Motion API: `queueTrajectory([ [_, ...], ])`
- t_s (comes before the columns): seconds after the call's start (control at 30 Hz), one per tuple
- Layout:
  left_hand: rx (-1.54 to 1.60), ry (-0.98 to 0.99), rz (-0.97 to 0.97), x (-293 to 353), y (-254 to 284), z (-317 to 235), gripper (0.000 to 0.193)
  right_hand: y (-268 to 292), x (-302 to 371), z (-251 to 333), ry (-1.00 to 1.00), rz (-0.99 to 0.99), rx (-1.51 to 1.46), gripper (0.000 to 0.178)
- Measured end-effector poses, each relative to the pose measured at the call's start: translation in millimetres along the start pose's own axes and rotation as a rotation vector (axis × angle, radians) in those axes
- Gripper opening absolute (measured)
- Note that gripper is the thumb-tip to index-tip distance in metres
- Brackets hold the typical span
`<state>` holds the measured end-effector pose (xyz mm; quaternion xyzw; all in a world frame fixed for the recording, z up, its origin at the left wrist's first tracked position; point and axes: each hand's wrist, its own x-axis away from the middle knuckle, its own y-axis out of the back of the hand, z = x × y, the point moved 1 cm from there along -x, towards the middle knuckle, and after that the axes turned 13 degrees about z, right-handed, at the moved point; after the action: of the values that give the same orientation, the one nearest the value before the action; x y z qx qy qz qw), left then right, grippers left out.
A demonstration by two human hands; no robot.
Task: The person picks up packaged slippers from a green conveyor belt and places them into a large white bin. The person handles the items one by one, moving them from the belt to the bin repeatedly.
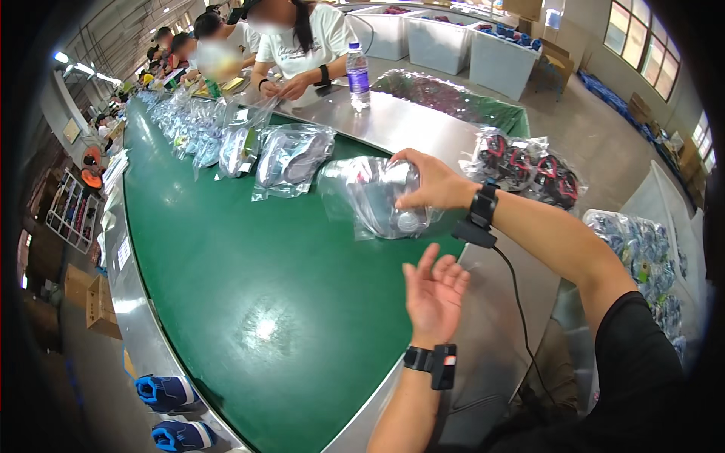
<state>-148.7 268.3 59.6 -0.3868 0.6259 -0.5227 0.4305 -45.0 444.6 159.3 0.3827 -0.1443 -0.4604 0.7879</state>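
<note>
Over the green belt, my right hand grips a clear plastic bag of grey shoes, thumb on the near side and fingers over the top. Glare on the film blurs the shoes. My left hand is below it, palm up, fingers apart and slightly curled, touching nothing. Left of the held bag, another bag of grey shoes lies on the belt. Beyond it sits a further bagged pair, with a long row of bagged shoes running away to the far left.
A water bottle stands on the steel ledge. Bagged black-and-red shoes lie at its right end. Across the belt a co-worker handles something small. White bins stand behind. Blue shoes sit at lower left.
</note>
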Motion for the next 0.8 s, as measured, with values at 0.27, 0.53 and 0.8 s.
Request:
queueTrajectory([
  [0.27, 0.028, 0.062, 0.014, 8, -19, -2, 0.104, 51, 169, 95, 0.56, 0.134, 0.761, 0.043],
  [0.53, -0.009, 0.406, 0.249, 35, -31, 47, 0.087, 69, 303, 126, 0.655, 0.105, 0.905, 0.039],
  [0.8, -0.084, 0.436, 0.31, 54, -37, 71, 0.087, 61, 372, 131, 0.325, -0.058, 0.619, 0.068],
])
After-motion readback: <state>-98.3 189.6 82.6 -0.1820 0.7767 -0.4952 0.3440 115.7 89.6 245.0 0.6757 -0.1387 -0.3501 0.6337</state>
